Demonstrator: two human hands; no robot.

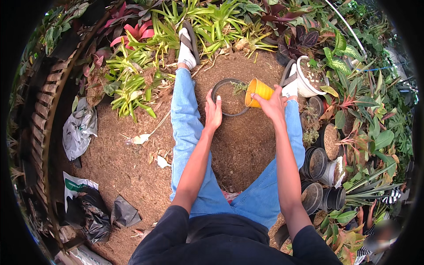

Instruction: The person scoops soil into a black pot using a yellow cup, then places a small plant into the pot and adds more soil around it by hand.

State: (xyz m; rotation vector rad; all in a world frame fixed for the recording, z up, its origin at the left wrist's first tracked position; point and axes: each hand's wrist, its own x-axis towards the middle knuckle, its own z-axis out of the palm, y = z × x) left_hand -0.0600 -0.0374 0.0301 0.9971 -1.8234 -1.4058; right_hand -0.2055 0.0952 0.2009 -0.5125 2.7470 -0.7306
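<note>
A round black pot (234,113) filled with brown soil stands on the ground between my legs. Along its left rim rests my left hand (213,112), thumb apart from the fingers; whether it grips the rim is unclear. My right hand (274,102) holds a ribbed yellow plastic cup (259,93), thumb on its near edge. The cup is tilted, its mouth facing left over the right side of the pot. A small leafy green plant (239,87) shows at the pot's far right side, close to the cup's mouth; its base is hard to make out.
Bromeliads (212,23) grow beyond my feet. On the right are a white pot (306,79), stacked black pots (313,163) and leafy plants (381,139). Left lie a grey plastic bag (79,131) and a black plastic bag (94,213). Another person (369,217) is partly visible at lower right.
</note>
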